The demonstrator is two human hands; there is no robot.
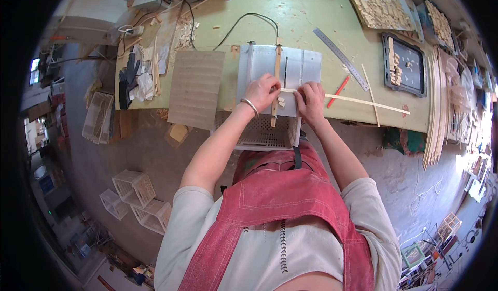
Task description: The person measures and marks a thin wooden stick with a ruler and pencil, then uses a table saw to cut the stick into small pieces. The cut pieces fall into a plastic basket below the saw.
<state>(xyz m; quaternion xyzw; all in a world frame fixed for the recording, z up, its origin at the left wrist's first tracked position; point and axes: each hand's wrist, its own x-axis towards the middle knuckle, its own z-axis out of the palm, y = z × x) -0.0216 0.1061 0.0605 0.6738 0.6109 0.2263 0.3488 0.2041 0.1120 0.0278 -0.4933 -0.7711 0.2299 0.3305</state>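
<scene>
A thin pale wood strip (363, 102) runs from between my hands out to the right past the bench edge. My right hand (311, 102) is closed around it, over the right part of a silver metal plate (310, 63). Beside the strip's left end, my left hand (263, 92) has its fingers pinched together against a wooden bar (277, 71) lying across the plate; its fingertips partly hide what they grip. Right of the bar, a dark narrow slot (286, 71) is cut in the plate. A few small wood blocks (281, 102) lie between my hands.
Below the plate sits a plastic basket (254, 142). A cardboard sheet (197, 83) lies left. On the right are a steel ruler (342, 59), a red marker (338, 91), a black tray (423, 89) and long wood strips (433, 109). A black cable (254, 14) loops behind.
</scene>
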